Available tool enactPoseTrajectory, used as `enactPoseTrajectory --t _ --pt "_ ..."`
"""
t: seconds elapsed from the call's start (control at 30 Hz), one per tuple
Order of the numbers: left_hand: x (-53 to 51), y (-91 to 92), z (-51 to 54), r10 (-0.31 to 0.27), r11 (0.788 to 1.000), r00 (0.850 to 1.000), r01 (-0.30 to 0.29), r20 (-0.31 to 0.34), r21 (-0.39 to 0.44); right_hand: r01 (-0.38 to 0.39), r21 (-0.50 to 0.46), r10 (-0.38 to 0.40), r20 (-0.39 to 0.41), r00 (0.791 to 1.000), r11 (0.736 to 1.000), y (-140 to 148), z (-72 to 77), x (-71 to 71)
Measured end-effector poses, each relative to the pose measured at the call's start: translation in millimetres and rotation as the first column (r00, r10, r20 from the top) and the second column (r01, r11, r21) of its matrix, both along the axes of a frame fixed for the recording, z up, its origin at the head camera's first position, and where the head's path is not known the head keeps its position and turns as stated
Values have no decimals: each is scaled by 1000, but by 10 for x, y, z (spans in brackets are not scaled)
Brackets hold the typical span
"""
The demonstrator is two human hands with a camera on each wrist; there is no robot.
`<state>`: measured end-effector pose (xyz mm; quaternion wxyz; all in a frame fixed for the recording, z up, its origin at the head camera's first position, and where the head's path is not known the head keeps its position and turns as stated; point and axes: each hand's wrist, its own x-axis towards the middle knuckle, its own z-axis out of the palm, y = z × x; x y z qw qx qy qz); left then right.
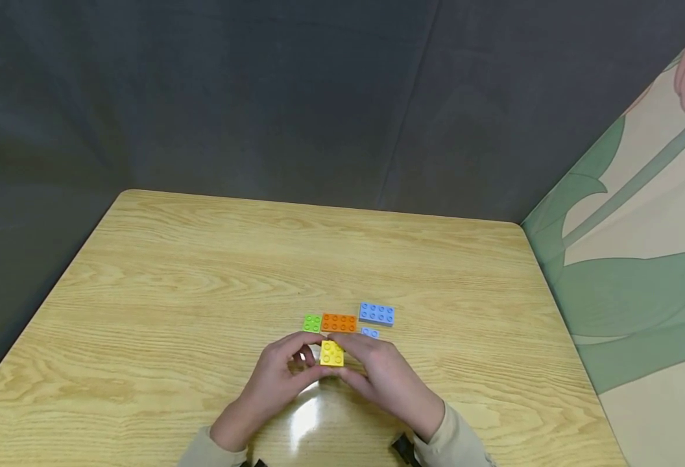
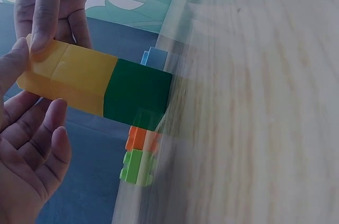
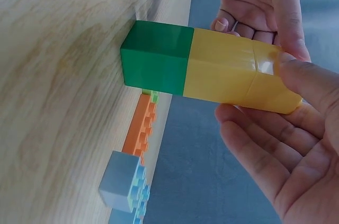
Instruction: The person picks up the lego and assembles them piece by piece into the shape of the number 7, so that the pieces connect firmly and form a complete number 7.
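Note:
A tower stands upright on the table, a dark green block [image 2: 136, 92] at its base and yellow blocks [image 2: 79, 75] stacked above. From overhead only the studded yellow top [image 1: 332, 353] shows. My left hand [image 1: 278, 373] pinches the upper yellow part between thumb and fingers from the left. From the other side my right hand [image 1: 386, 376] grips the same top part, thumb in front and fingers behind. In the right wrist view the green block [image 3: 156, 57] touches the table, and both hands stay on the yellow end [image 3: 273, 78].
Behind the tower lie a light green brick [image 1: 312, 323], an orange brick [image 1: 339, 323] and a larger blue brick [image 1: 377, 314]. A small blue brick [image 1: 370, 333] is partly visible by my right fingers. Dark cloth [image 1: 261, 104] hangs beyond the wooden table [image 1: 202, 272].

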<state>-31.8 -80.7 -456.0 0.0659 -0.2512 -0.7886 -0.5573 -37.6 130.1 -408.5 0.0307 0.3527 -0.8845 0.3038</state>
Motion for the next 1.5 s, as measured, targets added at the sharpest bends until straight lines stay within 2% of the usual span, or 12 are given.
enactPoseTrajectory --t 0.23,0.5,0.73,1.1,1.5 --pt "-18 3 17 -2 1000 999 1 -51 -12 6 -56 -2 69 998 998 8 -4 -9" --pt "-25 -5 35 9 998 997 -14 -80 -59 -2 -97 13 105 994 995 36 -21 -14" --pt "-25 -16 25 12 997 998 -16 -60 -71 9 -70 5 203 979 997 138 -25 -40" --pt "-36 -11 14 22 997 996 -28 -87 -71 56 -102 -32 227 973 993 284 -56 -148" --pt "-36 -10 15 7 997 998 -11 -59 -71 119 -105 -83 299 951 987 317 -135 -270"
